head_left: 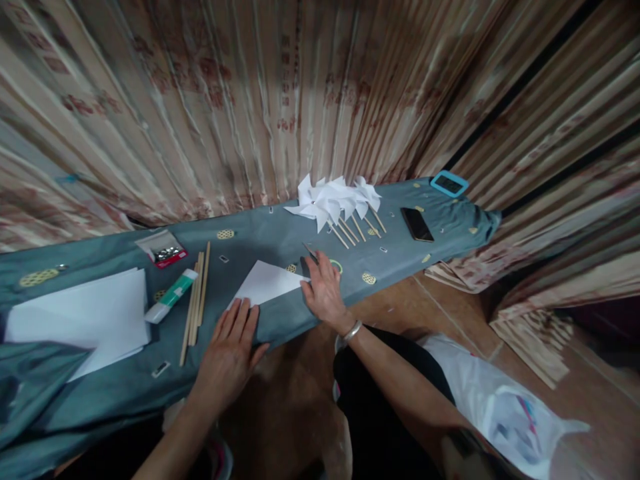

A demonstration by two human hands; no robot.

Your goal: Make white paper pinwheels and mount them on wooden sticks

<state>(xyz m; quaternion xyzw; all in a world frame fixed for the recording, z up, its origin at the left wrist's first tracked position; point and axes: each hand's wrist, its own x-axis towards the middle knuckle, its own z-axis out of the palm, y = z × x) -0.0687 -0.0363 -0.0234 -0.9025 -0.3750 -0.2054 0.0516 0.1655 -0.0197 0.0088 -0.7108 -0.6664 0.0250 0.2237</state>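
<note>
A folded white sheet of paper [269, 283], roughly triangular, lies on the cloth-covered table between my hands. My left hand [233, 350] rests flat on its lower left corner, fingers stretched out. At the paper's right tip is my right hand [324, 288], its thumb by the tip and its fingers curled over a pair of scissors [309, 250]. Only a pointed blade and part of a green handle loop show; the rest of the scissors is hidden under the hand. Several white paper pinwheels [340, 200] on wooden sticks lie beyond my right hand.
To the left lie wooden sticks [200, 293], a green and white glue box [173, 297], an opened pack of small metal pieces [167, 253] and stacked white paper [80, 310]. A phone [417, 225] and a blue-framed device [449, 183] lie right. Curtains [240, 100] hang behind.
</note>
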